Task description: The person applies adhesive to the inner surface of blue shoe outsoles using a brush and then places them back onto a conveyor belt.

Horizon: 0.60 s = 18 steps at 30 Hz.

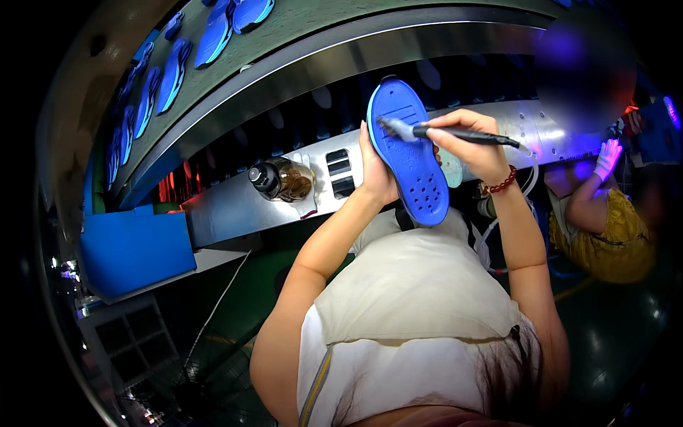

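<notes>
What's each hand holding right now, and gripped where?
Left hand holds the blue shoe sole by its left edge, near the middle. Right hand grips the black brush along its handle, bristles on the sole.

At ten o'clock from me, a row of blue soles rides the grey conveyor belt that curves across the top of my view. Below it runs a shiny metal ledge, and on it a dark-capped bottle of brownish liquid lies tilted, just beside a set of black switches. At nine o'clock sits a blue box. At three o'clock another person in a yellow top works, one white-gloved hand raised. Down at seven o'clock stands a floor fan on the green floor.
</notes>
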### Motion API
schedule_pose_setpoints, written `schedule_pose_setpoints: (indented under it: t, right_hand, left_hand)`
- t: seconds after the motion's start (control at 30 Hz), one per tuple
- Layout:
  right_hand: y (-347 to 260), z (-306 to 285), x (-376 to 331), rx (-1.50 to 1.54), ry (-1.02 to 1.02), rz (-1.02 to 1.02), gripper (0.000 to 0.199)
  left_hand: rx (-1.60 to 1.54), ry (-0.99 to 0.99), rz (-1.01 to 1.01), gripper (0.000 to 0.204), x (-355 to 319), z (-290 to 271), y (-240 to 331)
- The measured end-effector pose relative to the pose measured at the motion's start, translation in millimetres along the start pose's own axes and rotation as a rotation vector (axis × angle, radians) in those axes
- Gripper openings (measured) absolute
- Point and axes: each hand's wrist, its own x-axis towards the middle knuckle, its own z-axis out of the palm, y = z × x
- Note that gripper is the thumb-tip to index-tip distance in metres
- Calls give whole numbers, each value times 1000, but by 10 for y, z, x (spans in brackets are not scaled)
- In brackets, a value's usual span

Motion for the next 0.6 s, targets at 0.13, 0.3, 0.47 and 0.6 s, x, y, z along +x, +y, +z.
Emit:
schedule_pose_setpoints:
  t: [0.13,0.3,0.47,0.6]
  right_hand:
    - [-83,-85,-99,-8,-291,-173,13]
    - [-92,-149,-46,-94,-117,-182,12]
    - [-115,-182,-116,51,-289,-266,13]
    - [-121,-171,-102,-294,-236,-445,15]
  left_hand:
    - [11,230,62,83,57,158,60]
    - [148,88,103,85,101,259,98]
    - [96,-33,230,95,155,207,143]
    - [215,49,363,101,205,260,185]
